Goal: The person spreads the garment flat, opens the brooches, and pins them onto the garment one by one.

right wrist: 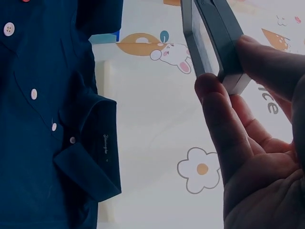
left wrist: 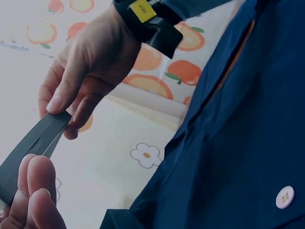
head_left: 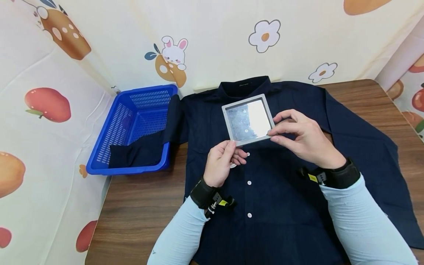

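Both hands hold a grey square frame [head_left: 226, 123] with a shiny, pale pane inside, raised over the chest of a dark navy button-up shirt [head_left: 281, 206]. At the frame's lower left corner, my left hand [head_left: 218, 163] pinches it with thumb on top. My right hand [head_left: 303, 136] grips the lower right corner between thumb and fingers. In the right wrist view, the frame [right wrist: 217, 38] stands edge-on between that thumb and fingertips. The left wrist view catches its dark outer side [left wrist: 35, 148]. The shirt lies spread out, buttons up, collar at the far end.
A blue plastic basket [head_left: 99, 147] stands at the left, with one dark sleeve [head_left: 142, 149] of the shirt draped into it. Wooden tabletop [head_left: 142, 209] shows around the shirt. A white curtain [head_left: 215, 40] with fruit and rabbit prints hangs behind and at the sides.
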`<control>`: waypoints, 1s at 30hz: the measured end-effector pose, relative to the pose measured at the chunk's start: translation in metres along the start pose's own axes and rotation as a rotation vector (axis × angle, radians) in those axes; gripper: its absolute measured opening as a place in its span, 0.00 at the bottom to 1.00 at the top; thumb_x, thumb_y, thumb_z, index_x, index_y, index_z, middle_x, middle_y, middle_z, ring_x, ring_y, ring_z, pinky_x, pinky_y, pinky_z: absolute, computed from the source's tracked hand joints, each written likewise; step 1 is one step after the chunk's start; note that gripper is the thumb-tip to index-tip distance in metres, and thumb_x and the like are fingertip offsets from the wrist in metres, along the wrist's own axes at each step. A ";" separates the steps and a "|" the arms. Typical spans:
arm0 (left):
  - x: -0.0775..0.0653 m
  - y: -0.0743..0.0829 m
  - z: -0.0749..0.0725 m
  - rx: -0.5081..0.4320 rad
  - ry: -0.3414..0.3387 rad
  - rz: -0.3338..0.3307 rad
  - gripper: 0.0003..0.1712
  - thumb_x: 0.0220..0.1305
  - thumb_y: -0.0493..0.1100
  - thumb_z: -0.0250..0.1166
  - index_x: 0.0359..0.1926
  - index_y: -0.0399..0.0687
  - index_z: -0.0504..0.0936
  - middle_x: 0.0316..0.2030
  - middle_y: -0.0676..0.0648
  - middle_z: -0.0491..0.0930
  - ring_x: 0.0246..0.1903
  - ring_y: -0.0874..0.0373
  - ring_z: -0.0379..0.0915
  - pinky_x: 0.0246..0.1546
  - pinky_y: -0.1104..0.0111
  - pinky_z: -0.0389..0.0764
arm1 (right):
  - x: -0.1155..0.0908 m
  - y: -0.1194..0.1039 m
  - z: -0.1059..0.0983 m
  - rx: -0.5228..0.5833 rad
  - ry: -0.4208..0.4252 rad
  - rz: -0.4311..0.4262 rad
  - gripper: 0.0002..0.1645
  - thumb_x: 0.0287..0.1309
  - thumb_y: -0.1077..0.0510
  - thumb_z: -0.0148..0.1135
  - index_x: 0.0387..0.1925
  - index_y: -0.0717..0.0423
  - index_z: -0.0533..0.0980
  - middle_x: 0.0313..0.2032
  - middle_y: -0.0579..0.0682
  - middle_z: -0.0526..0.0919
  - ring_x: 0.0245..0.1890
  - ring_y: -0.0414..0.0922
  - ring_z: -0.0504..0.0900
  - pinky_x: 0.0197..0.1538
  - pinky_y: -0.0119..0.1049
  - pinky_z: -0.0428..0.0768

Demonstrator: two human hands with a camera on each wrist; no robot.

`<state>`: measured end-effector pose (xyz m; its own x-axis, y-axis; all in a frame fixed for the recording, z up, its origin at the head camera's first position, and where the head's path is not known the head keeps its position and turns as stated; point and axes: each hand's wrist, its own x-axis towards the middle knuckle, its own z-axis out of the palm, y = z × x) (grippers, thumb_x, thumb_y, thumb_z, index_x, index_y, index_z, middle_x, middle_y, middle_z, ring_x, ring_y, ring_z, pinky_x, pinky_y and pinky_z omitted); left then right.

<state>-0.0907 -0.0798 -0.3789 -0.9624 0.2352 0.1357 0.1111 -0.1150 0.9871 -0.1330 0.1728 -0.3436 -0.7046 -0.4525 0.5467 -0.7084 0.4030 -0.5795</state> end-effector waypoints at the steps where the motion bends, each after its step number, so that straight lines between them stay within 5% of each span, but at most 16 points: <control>1: 0.000 0.000 0.000 0.017 0.004 0.007 0.22 0.77 0.46 0.46 0.43 0.29 0.76 0.31 0.32 0.83 0.24 0.59 0.81 0.28 0.68 0.80 | 0.000 0.000 0.000 -0.003 -0.003 0.002 0.22 0.38 0.73 0.75 0.35 0.48 0.85 0.47 0.52 0.77 0.43 0.40 0.72 0.31 0.23 0.71; 10: -0.001 0.002 0.005 0.011 0.054 0.011 0.18 0.76 0.42 0.46 0.50 0.29 0.73 0.35 0.31 0.81 0.26 0.47 0.81 0.29 0.68 0.80 | 0.001 -0.005 0.005 -0.010 0.041 0.025 0.21 0.38 0.73 0.75 0.35 0.49 0.85 0.46 0.50 0.77 0.43 0.40 0.73 0.38 0.23 0.69; 16: -0.002 0.002 0.006 -0.005 0.092 0.010 0.20 0.76 0.40 0.47 0.62 0.35 0.65 0.38 0.29 0.79 0.27 0.38 0.79 0.30 0.67 0.80 | 0.002 -0.008 0.012 0.082 0.060 0.079 0.28 0.38 0.78 0.72 0.46 0.64 0.78 0.47 0.55 0.76 0.42 0.41 0.76 0.46 0.22 0.74; 22: -0.001 0.004 0.004 0.015 0.073 0.026 0.21 0.76 0.41 0.46 0.63 0.35 0.64 0.40 0.30 0.78 0.28 0.41 0.80 0.31 0.64 0.81 | 0.002 -0.010 0.012 0.129 0.081 0.169 0.36 0.47 0.78 0.67 0.59 0.65 0.69 0.45 0.55 0.78 0.39 0.34 0.79 0.42 0.21 0.77; 30: -0.001 0.004 0.003 0.025 0.064 0.046 0.20 0.76 0.41 0.46 0.62 0.34 0.64 0.41 0.27 0.76 0.28 0.38 0.79 0.31 0.62 0.80 | 0.000 -0.007 0.013 0.028 0.038 0.265 0.23 0.57 0.63 0.67 0.55 0.60 0.75 0.35 0.48 0.84 0.31 0.33 0.78 0.31 0.22 0.74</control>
<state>-0.0888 -0.0777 -0.3747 -0.9699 0.1684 0.1757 0.1606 -0.0995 0.9820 -0.1277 0.1600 -0.3477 -0.8669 -0.3040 0.3951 -0.4977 0.4811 -0.7217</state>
